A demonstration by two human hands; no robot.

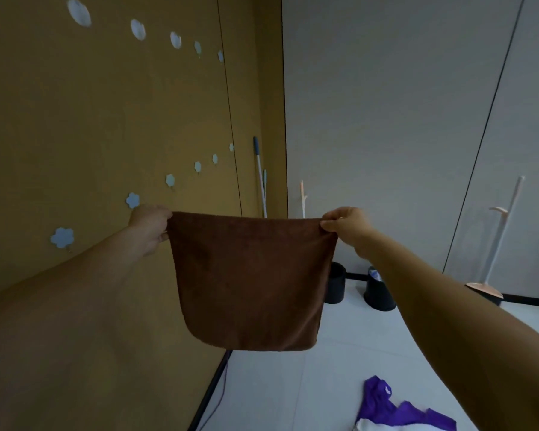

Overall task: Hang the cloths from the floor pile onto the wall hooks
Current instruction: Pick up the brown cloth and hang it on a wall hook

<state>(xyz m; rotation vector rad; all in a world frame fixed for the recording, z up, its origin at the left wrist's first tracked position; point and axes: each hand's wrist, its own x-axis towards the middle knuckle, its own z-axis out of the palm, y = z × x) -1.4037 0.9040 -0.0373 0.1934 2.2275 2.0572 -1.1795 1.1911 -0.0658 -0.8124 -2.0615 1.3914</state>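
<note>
**Brown cloth (249, 281) stretched out before the hook wall (106, 119) — floor pile (399, 412) at five o'clock**

The left grip (150, 228) and right grip (346, 227) each pinch a top corner, fingers closed on the fabric, and the cloth hangs flat between them, clear of the floor. The nearest flower hook (132, 200) sits just at eleven o'clock of the left grip. The step probably goes best by lifting that corner over the hook's prong — and releasing the right corner only once the fabric catches.

The brown cloth (249, 281) looked soft, matt terry; the floor (324, 384) was smooth, faintly glossy tile; the ochre wall (106, 119) was matt.
</note>
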